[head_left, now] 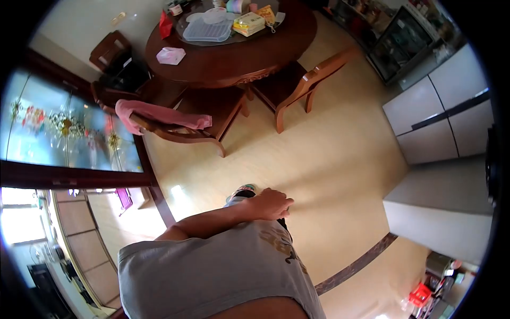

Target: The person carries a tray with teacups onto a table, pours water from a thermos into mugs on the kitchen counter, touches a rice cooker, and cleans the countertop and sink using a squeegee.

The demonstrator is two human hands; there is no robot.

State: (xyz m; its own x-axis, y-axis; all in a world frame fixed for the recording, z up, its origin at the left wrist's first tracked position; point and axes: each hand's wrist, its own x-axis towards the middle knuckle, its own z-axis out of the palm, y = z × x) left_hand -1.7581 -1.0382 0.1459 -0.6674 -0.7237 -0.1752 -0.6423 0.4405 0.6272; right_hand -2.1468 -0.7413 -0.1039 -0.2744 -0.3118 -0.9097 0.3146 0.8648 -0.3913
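Note:
My left hand (271, 204) is held across the front of my grey shirt (207, 266), with its fingers loosely curled in. No object shows in it. Below it are the tiled floor (329, 181) and one of my feet in a patterned shoe or slipper (246, 187). My right hand is out of view. Nearest ahead stands a wooden chair with a pink cloth (159, 114) draped over its back.
A round wooden table (223, 66) ahead holds a clear plastic box (208, 30), a yellow packet (248, 24) and a pink tissue pack (170, 56). Another chair (313, 74) stands beside it. White cabinets (425, 117) line the right; a glass partition (66, 125) is at left.

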